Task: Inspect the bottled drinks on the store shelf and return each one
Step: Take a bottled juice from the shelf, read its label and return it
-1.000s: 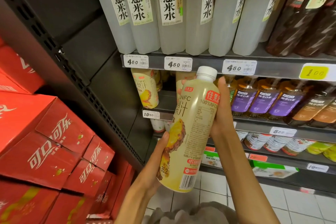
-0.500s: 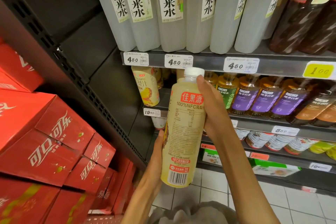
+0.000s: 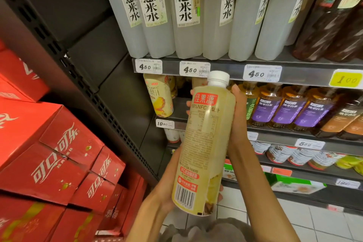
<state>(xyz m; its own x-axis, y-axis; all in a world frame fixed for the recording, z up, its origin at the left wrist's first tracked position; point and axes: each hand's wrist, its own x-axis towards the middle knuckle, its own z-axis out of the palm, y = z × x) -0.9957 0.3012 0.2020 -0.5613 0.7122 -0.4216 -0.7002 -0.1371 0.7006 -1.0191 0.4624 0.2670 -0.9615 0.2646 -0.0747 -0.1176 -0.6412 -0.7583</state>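
A: What's in the hands?
B: One juice bottle [image 3: 204, 143], pale yellow with a white cap [image 3: 218, 78]; it is held in front of the shelves, tilted a little so the cap leans right, with the barcode and fine print facing the camera.

A: And the left hand?
B: The left hand [image 3: 167, 190] cups the bottle's base from the left; the palm lies against the lower side and fingertips show past the far side low down, so it is curled round the bottle.

A: The right?
B: The right hand [image 3: 236, 116] grips the upper part from the right; the thumb lies along the shoulder near the cap, and fingertips peek out on the left edge by the red logo; closed round the bottle too.

A: Where does it sit against the rack?
B: Its cap overlaps the price rail [image 3: 225, 70] under the clear bottles [image 3: 188, 19]; behind it, on the middle shelf [image 3: 275, 135], stands a matching bottle [image 3: 159, 96] to the left, above a 19.90 tag [image 3: 164, 124]; tea bottles [image 3: 290, 108] with purple labels stand to the right.

A: Anything else?
B: Red cartons [image 3: 57, 155] stacked on the left; white floor tiles [image 3: 324, 222] below.
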